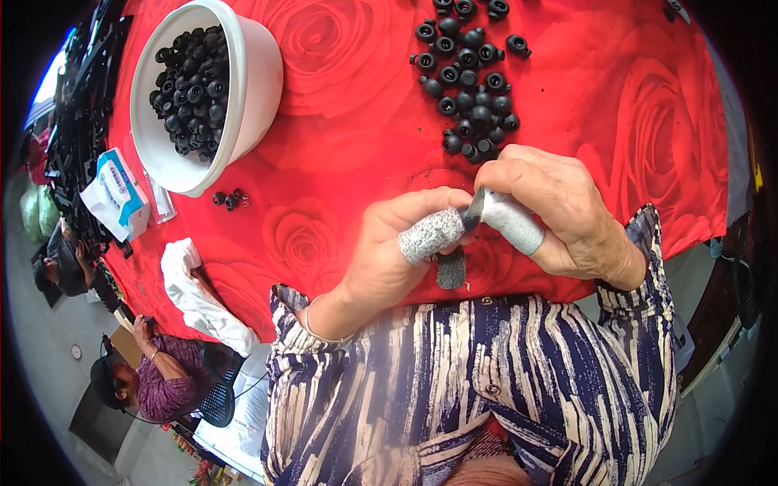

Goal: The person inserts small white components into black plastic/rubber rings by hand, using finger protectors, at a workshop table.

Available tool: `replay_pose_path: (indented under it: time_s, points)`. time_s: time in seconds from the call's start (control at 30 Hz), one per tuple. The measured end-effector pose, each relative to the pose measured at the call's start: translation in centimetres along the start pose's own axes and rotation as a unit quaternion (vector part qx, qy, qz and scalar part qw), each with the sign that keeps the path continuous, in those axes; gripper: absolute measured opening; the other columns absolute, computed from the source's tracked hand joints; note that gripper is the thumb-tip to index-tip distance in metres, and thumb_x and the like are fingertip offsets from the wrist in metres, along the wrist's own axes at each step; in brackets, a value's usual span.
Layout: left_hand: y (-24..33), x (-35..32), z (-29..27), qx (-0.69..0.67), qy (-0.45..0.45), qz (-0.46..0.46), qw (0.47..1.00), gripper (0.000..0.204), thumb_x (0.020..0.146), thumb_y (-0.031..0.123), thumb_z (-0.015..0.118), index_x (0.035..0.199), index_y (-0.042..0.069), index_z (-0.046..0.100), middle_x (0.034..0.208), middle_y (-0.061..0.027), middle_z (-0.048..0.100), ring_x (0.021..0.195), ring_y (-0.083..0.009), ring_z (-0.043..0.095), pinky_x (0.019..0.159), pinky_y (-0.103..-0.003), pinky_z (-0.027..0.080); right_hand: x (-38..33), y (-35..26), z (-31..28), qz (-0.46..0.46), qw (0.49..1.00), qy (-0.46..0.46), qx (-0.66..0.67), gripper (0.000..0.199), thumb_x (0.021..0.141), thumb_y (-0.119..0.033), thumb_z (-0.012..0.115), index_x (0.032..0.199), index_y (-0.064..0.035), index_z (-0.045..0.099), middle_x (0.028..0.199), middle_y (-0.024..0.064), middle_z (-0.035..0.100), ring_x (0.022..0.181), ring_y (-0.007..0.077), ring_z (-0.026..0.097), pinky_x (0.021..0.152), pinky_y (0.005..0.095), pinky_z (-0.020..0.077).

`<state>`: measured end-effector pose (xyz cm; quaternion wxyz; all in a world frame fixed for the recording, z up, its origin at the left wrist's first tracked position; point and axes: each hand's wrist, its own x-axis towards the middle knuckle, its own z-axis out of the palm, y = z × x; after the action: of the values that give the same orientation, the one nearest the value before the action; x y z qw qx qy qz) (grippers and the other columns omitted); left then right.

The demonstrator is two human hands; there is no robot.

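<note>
My left hand [369,259], with speckled grey fabric sleeves on its thumb and a finger, pinches a small black rubber piece [468,219] near the table's front edge. Touching that piece is a small metal blade [476,202], held between the thumb and fingers of my right hand [567,206]. A light grey sleeve covers the right thumb. Much of the piece is hidden by my fingers. Just beyond my hands lies a loose pile of black round rubber pieces [468,58], several with a ring-like opening.
A white tub [261,101] at the far left holds many black pieces [190,97]. Beside it lie a few loose pieces [233,199], a blue and white packet [120,194] and a crumpled white cloth [198,304]. Black strips [81,121] line the left side. A person [174,385] sits at lower left.
</note>
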<state>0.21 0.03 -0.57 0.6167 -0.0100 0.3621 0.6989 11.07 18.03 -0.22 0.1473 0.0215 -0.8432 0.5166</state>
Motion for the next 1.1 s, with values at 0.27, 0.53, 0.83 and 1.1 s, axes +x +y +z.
replay_pose_path:
  time_s: [0.27, 0.53, 0.83, 1.1]
  points:
    - [1.4, 0.6, -0.3, -0.008, 0.016, 0.047, 0.999, 0.025, 0.088, 0.009, 0.063, 0.11, -0.003, 0.063, 0.091, -0.0058, 0.065, 0.076, -0.0087, 0.054, 0.067, -0.021, 0.043, 0.1, -0.6, -0.2, -0.05, 0.997, -0.055, 0.034, 0.017, 0.078, -0.009, 0.065, 0.089, 0.0003, 0.056, 0.071, 0.0091, 0.054, 0.06, 0.0238, 0.055, 0.052, 0.0357, 0.0449]
    - [0.7, 0.0, -0.1, -0.008, -0.018, 0.031, 0.999, 0.028, 0.088, 0.008, 0.062, 0.115, -0.003, 0.061, 0.101, -0.0076, 0.065, 0.083, -0.0101, 0.058, 0.072, -0.023, 0.045, 0.3, -0.2, -0.4, 0.011, 0.999, 0.038, -0.005, 0.019, 0.082, -0.003, 0.062, 0.099, 0.0015, 0.055, 0.075, 0.0105, 0.057, 0.063, 0.0239, 0.056, 0.056, 0.0317, 0.0441]
    - [0.0, 0.3, -0.2, -0.036, -0.031, 0.006, 0.999, 0.03, 0.09, 0.007, 0.061, 0.117, -0.003, 0.059, 0.103, -0.0075, 0.064, 0.085, -0.0111, 0.059, 0.075, -0.024, 0.046, 0.2, -0.2, -0.2, 0.015, 1.0, 0.017, -0.016, 0.02, 0.08, -0.003, 0.063, 0.097, 0.0024, 0.055, 0.076, 0.0125, 0.056, 0.065, 0.027, 0.057, 0.057, 0.0342, 0.0451]
    - [-0.3, 0.3, -0.1, -0.031, -0.005, 0.005, 0.999, 0.029, 0.09, 0.008, 0.061, 0.117, -0.003, 0.06, 0.104, -0.0075, 0.065, 0.085, -0.0105, 0.059, 0.074, -0.023, 0.045, -0.1, 0.1, -0.2, 0.002, 1.0, -0.001, -0.017, 0.02, 0.079, -0.004, 0.064, 0.096, 0.0021, 0.056, 0.077, 0.0118, 0.057, 0.064, 0.0266, 0.056, 0.055, 0.0348, 0.0441]
